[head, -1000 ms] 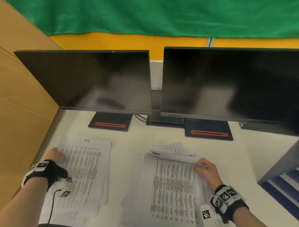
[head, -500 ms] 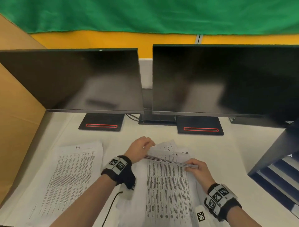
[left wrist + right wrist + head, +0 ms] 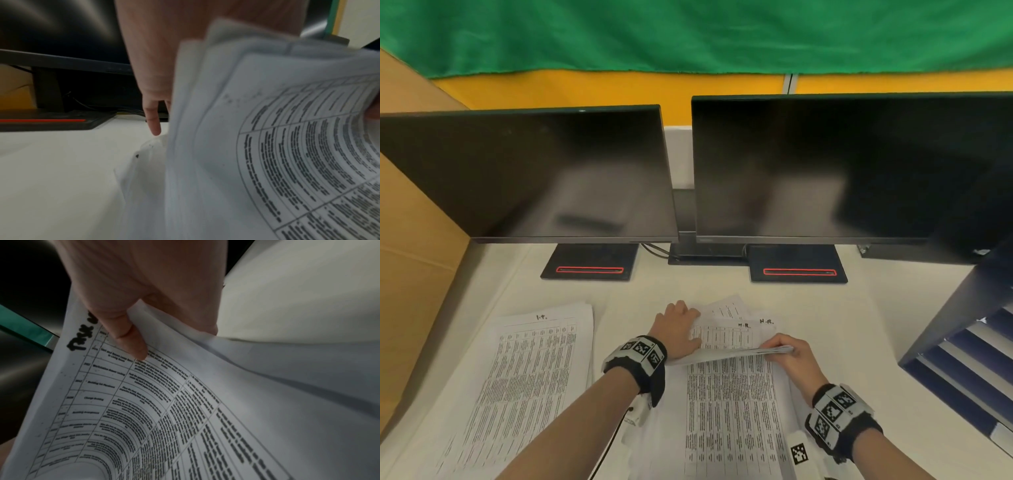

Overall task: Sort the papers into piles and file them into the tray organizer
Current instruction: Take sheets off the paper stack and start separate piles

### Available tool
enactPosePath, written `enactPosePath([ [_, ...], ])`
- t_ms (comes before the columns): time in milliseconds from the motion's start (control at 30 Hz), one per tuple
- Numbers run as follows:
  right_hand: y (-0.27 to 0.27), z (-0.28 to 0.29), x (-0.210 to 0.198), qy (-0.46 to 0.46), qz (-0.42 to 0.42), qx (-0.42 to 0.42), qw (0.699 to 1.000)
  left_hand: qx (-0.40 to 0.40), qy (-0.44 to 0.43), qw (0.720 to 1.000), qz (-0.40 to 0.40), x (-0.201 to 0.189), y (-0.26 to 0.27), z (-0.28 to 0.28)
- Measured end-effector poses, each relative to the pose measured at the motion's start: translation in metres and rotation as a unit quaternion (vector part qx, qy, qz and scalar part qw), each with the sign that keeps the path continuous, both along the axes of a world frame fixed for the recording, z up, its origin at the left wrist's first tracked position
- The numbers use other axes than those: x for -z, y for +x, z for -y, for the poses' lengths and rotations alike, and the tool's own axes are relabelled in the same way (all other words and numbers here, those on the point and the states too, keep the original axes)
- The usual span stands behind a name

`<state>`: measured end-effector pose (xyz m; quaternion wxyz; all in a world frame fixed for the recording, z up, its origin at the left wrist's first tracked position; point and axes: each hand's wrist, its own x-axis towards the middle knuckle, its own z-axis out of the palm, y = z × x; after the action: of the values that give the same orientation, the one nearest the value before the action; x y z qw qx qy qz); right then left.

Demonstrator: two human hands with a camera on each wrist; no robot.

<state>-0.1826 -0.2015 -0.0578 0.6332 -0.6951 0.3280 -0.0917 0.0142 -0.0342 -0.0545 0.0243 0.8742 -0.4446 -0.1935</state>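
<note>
White papers [image 3: 732,411] printed with black tables of small text lie on a cream-white desk [image 3: 859,325]. Two black monitors [image 3: 842,164] stand on black bases, each marked with a thin red outlined slot [image 3: 799,272]. Behind them runs a yellow wall [image 3: 619,89] under green cloth [image 3: 688,31]. Black wristbands [image 3: 837,419] carry black-and-white square patterns. A dark blue tray organizer [image 3: 962,370] has paler shelves. Brown cardboard [image 3: 410,246] stands at left.

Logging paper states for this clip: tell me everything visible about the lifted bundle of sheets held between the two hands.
The lifted bundle is a thin sheaf of white paper sheets printed with black tables of text, seen nearly edge-on from the head view. It is raised above the middle pile, bowed rather than flat. The right hand pinches its right edge, thumb on top; the left hand holds its left end. Black handwriting marks one top margin.
</note>
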Motion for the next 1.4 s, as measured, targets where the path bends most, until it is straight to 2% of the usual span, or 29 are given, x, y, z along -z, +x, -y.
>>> enactPosePath([
  [100,0.001,0.0,0.001,-0.003,0.0,0.004,1.0,0.002,-0.033,0.999,0.017,-0.003,0.001,0.0],
  [200,0.001,0.001,0.005,-0.023,-0.012,0.013,1.0,0.01,-0.105,0.994,0.018,-0.01,-0.005,0.002],
  [333,0.001,0.005,0.009,0.0,-0.006,0.014,1.0,-0.014,-0.147,0.978,-0.149,-0.017,-0.014,-0.007],
  [400,0.002,0.003,0.006,0.018,0.009,0.006,1.0,-0.029,-0.159,0.968,-0.192,-0.019,-0.014,-0.012],
  [500,0.002,-0.001,0.003,0.024,0.022,0.009,0.999,-0.117,-0.183,0.949,-0.227,-0.021,-0.01,-0.01],
  [567,0.002,-0.002,0.003,0.027,0.027,0.007,0.999,-0.141,-0.152,0.964,-0.169,-0.018,-0.004,-0.005],
  [667,0.002,-0.001,0.003,0.035,0.034,0.007,0.999,-0.113,-0.044,0.989,-0.09,-0.014,-0.001,0.0],
  [867,0.002,-0.002,0.005,0.035,0.044,0.019,0.998,-0.075,-0.104,0.989,0.072,-0.013,-0.007,-0.003],
  [967,0.002,-0.003,0.008,0.039,0.033,0.048,0.998,-0.039,-0.126,0.984,0.119,-0.01,-0.007,-0.012],
  [1000,0.001,-0.003,0.009,0.042,0.032,0.054,0.997,-0.024,-0.131,0.985,0.107,-0.01,-0.006,-0.014],
  [1067,0.001,-0.003,0.008,0.044,0.026,0.049,0.998,-0.032,-0.146,0.988,-0.026,-0.013,-0.005,-0.018],
  [1133,0.002,0.0,0.008,0.046,0.009,0.035,0.998,-0.073,-0.162,0.964,-0.197,-0.019,-0.006,-0.022],
  [1200,0.003,0.003,0.011,0.035,-0.014,0.018,0.999,-0.093,-0.175,0.942,-0.271,-0.023,-0.008,-0.026],
  [1300,0.002,0.003,0.011,-0.006,-0.03,-0.006,1.0,-0.145,-0.191,0.92,-0.309,-0.024,-0.011,-0.027],
  [1400,-0.001,0.0,0.01,-0.042,-0.019,-0.016,0.999,-0.235,-0.218,0.914,-0.251,-0.014,-0.001,-0.022],
])
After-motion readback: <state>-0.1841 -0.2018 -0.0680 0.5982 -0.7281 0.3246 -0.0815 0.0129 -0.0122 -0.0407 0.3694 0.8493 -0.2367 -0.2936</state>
